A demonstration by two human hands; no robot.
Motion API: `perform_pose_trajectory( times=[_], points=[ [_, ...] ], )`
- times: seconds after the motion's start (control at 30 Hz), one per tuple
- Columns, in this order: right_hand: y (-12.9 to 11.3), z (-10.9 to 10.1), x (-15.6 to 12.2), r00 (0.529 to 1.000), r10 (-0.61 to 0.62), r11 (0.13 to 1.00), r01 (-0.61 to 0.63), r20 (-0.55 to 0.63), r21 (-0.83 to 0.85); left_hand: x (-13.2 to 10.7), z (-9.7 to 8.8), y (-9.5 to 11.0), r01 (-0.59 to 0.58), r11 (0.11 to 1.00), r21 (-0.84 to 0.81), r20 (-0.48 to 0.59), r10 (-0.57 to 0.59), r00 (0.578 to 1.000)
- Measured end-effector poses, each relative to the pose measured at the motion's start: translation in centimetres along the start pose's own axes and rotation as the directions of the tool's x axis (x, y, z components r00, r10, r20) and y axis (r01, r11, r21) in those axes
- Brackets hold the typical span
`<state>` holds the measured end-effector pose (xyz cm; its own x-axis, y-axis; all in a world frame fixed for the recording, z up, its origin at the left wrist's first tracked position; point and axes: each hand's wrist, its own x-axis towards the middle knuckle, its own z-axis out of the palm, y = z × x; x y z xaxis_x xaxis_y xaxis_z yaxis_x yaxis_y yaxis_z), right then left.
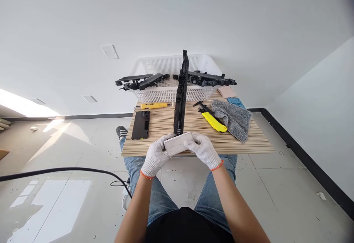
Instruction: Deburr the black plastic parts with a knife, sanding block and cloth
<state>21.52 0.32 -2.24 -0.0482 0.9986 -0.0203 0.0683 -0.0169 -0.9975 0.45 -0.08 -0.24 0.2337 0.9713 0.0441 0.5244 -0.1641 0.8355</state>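
Both my hands wear white knit gloves with orange cuffs. My left hand (157, 155) is closed on the left end of a pale, flat rectangular block (178, 144), above the table's front edge. At the block's right end, my right hand (203, 149) grips it between thumb and fingers. Just behind the block is the near end of a long black plastic trim piece (181, 99), which runs away from me and rises over the basket's front rim. Whether my left fingers also touch this piece is hidden.
A white plastic basket (166, 96) at the back holds black plastic parts (149, 80). On the wood-striped table (249, 148) lie a phone (141, 125), a yellow pen-like tool (154, 106), a yellow-handled cutter (214, 122), a grey cloth (235, 117), a pinkish block (226, 92) and a blue card-like piece (235, 102).
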Motion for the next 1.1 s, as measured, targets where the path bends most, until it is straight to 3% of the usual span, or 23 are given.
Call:
perform_pose_trajectory(
  times=[0.17, 0.27, 0.4, 0.5, 0.63, 0.77, 0.9, 1.03, 1.1],
  points=[
    [0.0, -0.8, 0.0, 0.99, 0.066, 0.988, -0.047, -0.124, 0.149, 0.1, 0.1, -0.1, -0.019, 0.999, -0.029, -0.058, 0.017, 0.998],
    [0.1, -1.3, 0.0, 0.996, 0.07, 0.985, -0.062, -0.046, 0.162, 0.1, 0.1, -0.1, -0.009, 0.999, -0.051, -0.077, 0.005, 0.997],
    [0.1, -1.7, 0.0, 0.997, 0.032, 0.988, -0.02, -0.076, 0.15, 0.1, 0.2, -0.5, -0.005, 1.0, -0.028, -0.064, 0.003, 0.998],
    [-0.2, -1.7, -0.1, 0.998, 0.055, 0.991, -0.056, 0.018, 0.119, 0.1, 0.4, -0.9, -0.028, 0.996, -0.09, -0.067, 0.022, 0.997],
    [-0.4, -1.5, -0.1, 1.0, 0.03, 0.987, -0.03, 0.004, 0.159, 0.1, 0.4, -0.8, -0.008, 0.991, -0.131, -0.061, 0.0, 0.998],
    [-0.2, -1.3, -0.1, 0.994, 0.011, 1.0, -0.008, 0.111, -0.022, 0.0, 0.2, -0.6, -0.016, 0.982, -0.186, -0.046, 0.008, 0.999],
    [-0.8, -0.5, 0.0, 1.0, -0.013, 0.995, 0.011, -0.019, -0.096, 0.1, 0.1, -0.5, 0.002, 0.995, -0.103, -0.02, -0.004, 1.0],
    [-1.7, 0.9, 0.1, 0.989, -0.131, 0.929, 0.145, 0.064, -0.34, -0.1, 0.1, -0.4, -0.006, 0.99, -0.144, -0.023, 0.003, 1.0],
    [-1.9, 1.5, 0.1, 0.992, -0.124, 0.938, 0.115, -0.006, -0.328, -0.2, 0.0, -0.3, -0.003, 0.985, -0.17, -0.013, 0.001, 1.0]
  ],
)
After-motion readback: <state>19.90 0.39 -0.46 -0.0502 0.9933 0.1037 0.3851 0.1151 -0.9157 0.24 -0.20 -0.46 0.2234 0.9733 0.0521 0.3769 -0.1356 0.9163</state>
